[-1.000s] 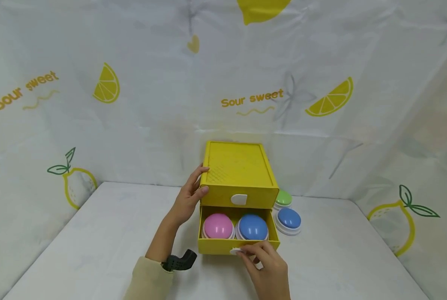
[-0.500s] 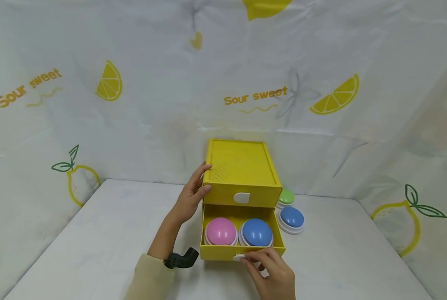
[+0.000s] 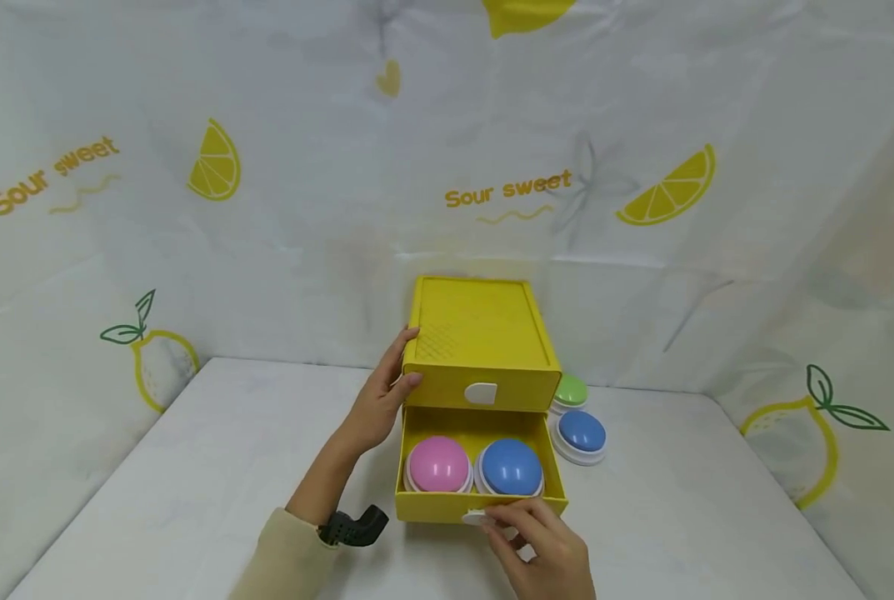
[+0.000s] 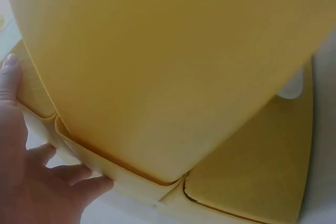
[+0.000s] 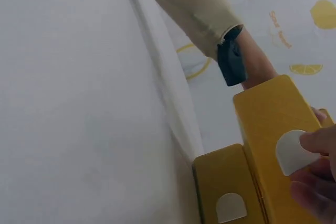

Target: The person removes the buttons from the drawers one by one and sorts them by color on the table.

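tabletop (image 3: 214,475) stretches beyond the open drawer (image 3: 430,507) (both sides).

Two-drawer cabinet (image 3: 484,321), yellow, top crosshatched at eight o'clock; white drawer pulls (image 3: 480,393); in the yellow lower drawer (image 3: 427,506), a pink push-button (image 3: 439,464) at nine o'clock, a blue push-button (image 3: 511,467) at three; green push-button (image 3: 571,390) and second blue push-button (image 3: 582,431) at the cabinet's four o'clock; white backdrop (image 3: 304,312) with yellow lemons (image 3: 671,190), orange lettering (image 3: 508,188).

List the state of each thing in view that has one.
Top drawer: shut
Middle drawer: pulled open
Bottom drawer: shut
Pink dome: upright, in middle drawer
Inner blue dome: upright
Outer blue dome: upright
Green dome: upright, partly hidden
Left hand: touching cabinet
Right hand: pinching white handle
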{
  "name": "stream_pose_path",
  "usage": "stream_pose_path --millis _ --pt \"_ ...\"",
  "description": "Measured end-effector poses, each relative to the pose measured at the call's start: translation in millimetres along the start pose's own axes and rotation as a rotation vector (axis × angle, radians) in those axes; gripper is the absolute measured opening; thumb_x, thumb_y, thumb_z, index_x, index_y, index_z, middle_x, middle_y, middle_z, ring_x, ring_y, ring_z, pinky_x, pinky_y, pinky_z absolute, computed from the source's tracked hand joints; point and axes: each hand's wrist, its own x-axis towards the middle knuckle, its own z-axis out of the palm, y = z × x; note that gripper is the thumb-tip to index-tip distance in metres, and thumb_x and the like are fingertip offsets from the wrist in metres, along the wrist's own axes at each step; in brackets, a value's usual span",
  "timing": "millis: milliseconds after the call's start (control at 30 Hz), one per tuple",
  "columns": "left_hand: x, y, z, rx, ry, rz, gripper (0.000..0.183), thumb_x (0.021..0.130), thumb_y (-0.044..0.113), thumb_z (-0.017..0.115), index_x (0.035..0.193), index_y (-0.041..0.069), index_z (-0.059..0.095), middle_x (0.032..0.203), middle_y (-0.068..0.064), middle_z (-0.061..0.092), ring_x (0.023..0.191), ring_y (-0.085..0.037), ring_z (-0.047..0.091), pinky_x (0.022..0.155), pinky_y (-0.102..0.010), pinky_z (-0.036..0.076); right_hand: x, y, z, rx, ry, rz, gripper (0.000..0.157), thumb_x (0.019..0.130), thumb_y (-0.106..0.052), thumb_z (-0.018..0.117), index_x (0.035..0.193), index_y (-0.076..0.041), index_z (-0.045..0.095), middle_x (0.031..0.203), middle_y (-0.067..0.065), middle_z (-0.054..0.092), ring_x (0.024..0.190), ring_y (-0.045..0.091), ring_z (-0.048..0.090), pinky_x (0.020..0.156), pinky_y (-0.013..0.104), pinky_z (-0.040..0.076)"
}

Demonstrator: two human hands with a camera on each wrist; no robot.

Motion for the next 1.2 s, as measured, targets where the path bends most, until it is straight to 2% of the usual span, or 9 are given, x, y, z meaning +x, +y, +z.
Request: stream_pose_path --millis 33,133,267,333,500,700,933,1067,1200 --pt "0.0 0.1 0.3 -0.001 0.001 0.001 0.059 0.108 0.031 0.048 0.160 0.038 0.021 0.173 0.002 0.004 0.153 -0.036 0.030 0.117 -0.059 0.037 3 -2 -5.0 0.009 -0.035 0.024 0.035 0.062 0.000 0.093 0.088 -0.017 0.077 0.082 -0.015 0.065 0.068 -0.007 0.059 0.056 0.008 0.050" --pt "0.9 -1.0 0.8 -0.009 -0.005 0.001 0.058 0.108 0.030 0.048 0.159 0.039 0.022 0.173 0.003 0.005 0.152 -0.036 0.032 0.116 -0.059 0.039 17 -4 -24.6 0.042 -0.117 0.021 0.036 0.066 -0.004 0.093 0.095 -0.019 0.077 0.086 -0.017 0.069 0.071 -0.007 0.061 0.059 0.014 0.055" --pt "0.8 -2.3 -0.9 -0.016 -0.009 -0.010 0.058 0.108 0.030 0.048 0.159 0.040 0.023 0.172 0.001 0.010 0.151 -0.035 0.036 0.114 -0.060 0.040 49 5 -48.6 0.074 -0.217 -0.139 0.034 0.073 -0.008 0.089 0.103 -0.018 0.076 0.092 -0.012 0.073 0.077 -0.001 0.063 0.065 0.019 0.058" --pt "-0.1 -2.6 -2.8 -0.009 -0.005 -0.014 0.058 0.108 0.030 0.049 0.158 0.040 0.023 0.172 0.000 0.012 0.151 -0.035 0.036 0.114 -0.060 0.040 68 12 -55.4 0.087 -0.327 -0.160 0.030 0.080 -0.015 0.086 0.108 -0.020 0.075 0.098 -0.011 0.074 0.082 0.003 0.065 0.071 0.022 0.059" --pt "-2.9 -3.4 -6.7 0.023 0.012 -0.021 0.057 0.108 0.031 0.048 0.158 0.040 0.023 0.172 0.001 0.009 0.151 -0.037 0.034 0.116 -0.061 0.038 107 32 -51.6 0.133 -0.594 -0.181 0.032 0.090 -0.031 0.078 0.119 -0.019 0.071 0.113 -0.004 0.075 0.099 0.014 0.069 0.087 0.033 0.060" --pt "-4.8 -5.3 -5.3 0.031 0.012 -0.013 0.057 0.109 0.028 0.046 0.159 0.038 0.022 0.173 0.001 0.006 0.152 -0.039 0.032 0.116 -0.062 0.037 126 45 -35.7 0.061 -0.811 -0.200 0.038 0.093 -0.035 0.073 0.124 -0.013 0.070 0.121 -0.002 0.073 0.111 0.016 0.066 0.099 0.038 0.055" --pt "-4.0 -3.5 -1.8 0.030 0.004 0.001 0.057 0.109 0.029 0.046 0.159 0.037 0.022 0.172 -0.003 0.008 0.151 -0.040 0.034 0.116 -0.062 0.036 130 47 -25.3 -0.076 -0.953 -0.227 0.039 0.095 -0.037 0.071 0.127 -0.015 0.070 0.125 -0.002 0.072 0.115 0.015 0.066 0.102 0.041 0.055" --pt "-3.1 -2.0 -0.9 0.025 -0.004 0.011 0.057 0.109 0.030 0.046 0.159 0.037 0.021 0.173 -0.002 0.006 0.151 -0.039 0.033 0.116 -0.062 0.036 131 47 -25.8 -0.133 -0.983 -0.227 0.041 0.095 -0.042 0.069 0.126 -0.017 0.070 0.124 -0.003 0.072 0.112 0.013 0.066 0.100 0.041 0.056" --pt "-2.0 -0.9 -0.4 0.016 -0.010 0.015 0.057 0.109 0.029 0.046 0.159 0.037 0.021 0.173 -0.001 0.005 0.152 -0.039 0.032 0.116 -0.062 0.036 132 48 -27.6 -0.141 -0.991 -0.234 0.039 0.095 -0.044 0.069 0.123 -0.018 0.071 0.119 -0.006 0.073 0.103 0.006 0.065 0.096 0.036 0.057"
